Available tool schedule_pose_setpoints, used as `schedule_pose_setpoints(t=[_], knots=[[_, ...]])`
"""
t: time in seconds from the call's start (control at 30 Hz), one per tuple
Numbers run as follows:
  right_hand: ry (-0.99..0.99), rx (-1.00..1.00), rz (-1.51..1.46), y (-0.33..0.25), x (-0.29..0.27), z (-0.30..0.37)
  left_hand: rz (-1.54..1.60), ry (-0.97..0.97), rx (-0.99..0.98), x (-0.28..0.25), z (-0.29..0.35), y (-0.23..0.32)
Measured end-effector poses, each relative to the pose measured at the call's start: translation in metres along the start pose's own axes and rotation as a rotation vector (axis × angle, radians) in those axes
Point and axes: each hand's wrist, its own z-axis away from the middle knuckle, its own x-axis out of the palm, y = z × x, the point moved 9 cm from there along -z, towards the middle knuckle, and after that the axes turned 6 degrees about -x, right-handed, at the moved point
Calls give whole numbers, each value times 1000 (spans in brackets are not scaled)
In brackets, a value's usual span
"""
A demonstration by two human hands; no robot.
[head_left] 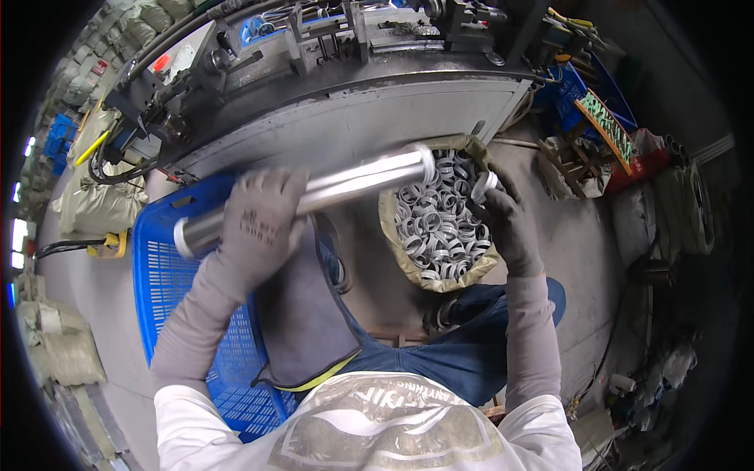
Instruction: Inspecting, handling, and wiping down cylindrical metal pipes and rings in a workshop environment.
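Observation:
My gloved left hand [265,220] is wrapped round a shiny metal tube [361,177], smeared by motion, with a pale ring at each end. The tube slants up to the right, its far end over a sack [389,224] full of metal rings [440,224]. At the sack's right rim, my gloved right hand [506,216] pinches a single metal ring [485,187] between thumb and fingers. Under my left arm stands a blue plastic basket [147,228]. A dark cloth [298,314] lies over my left leg, beside the basket.
A grey metal workbench [353,118] with machines on top runs across the far side. Blue crates [597,90] and an orange-edged rack [605,129] stand at the far right. A yellow foot pedal [110,245] with cables lies on the floor left of the basket.

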Motion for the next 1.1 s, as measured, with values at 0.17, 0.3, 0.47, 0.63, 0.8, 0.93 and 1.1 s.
schedule_pose_setpoints(t=[0.17, 0.3, 0.47, 0.63, 0.8, 0.93, 1.1], knots=[[28, 224, -230, 52, 11, 34, -169, 446, 9, -26, -111, -21], [54, 195, -272, 27, 21, 23, -237, 568, -68, -40, -210, -62], [75, 453, -513, 41, 20, 27, -266, 336, -197, -10, -297, -96], [-35, 499, -460, 56, 32, 34, -147, 143, -263, 32, -327, -129], [-11, 403, -432, 38, 52, 17, -350, 488, -38, 45, -276, -143], [55, 556, -374, 38, 27, 24, 99, 794, 213, -11, -124, -96], [-86, 402, -381, 69, 23, 37, 114, 470, -501, 153, 94, -288]])
